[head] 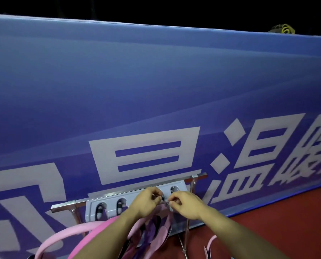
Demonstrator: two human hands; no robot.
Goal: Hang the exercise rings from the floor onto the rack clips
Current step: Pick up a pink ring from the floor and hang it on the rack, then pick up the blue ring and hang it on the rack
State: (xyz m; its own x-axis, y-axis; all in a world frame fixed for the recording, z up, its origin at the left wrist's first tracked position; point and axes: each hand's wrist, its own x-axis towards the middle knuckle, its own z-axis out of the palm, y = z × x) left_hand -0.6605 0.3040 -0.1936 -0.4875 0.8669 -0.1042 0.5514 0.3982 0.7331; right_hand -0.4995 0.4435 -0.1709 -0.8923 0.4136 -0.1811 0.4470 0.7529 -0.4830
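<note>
Pinching the ring strap [166, 204] at the rack clip [162, 197], both hands — left hand [148, 201], right hand [185, 204] — should seat it fully before releasing.

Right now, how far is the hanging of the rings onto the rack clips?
Partly done, it seems. Done: pink rings already hang from the left side of the rack. In hand: the left hand and right hand both pinch at a clip near the right end, with pink and purple straps hanging below. Left: the rightmost clip looks free, and a pink piece lies on the floor.
</note>
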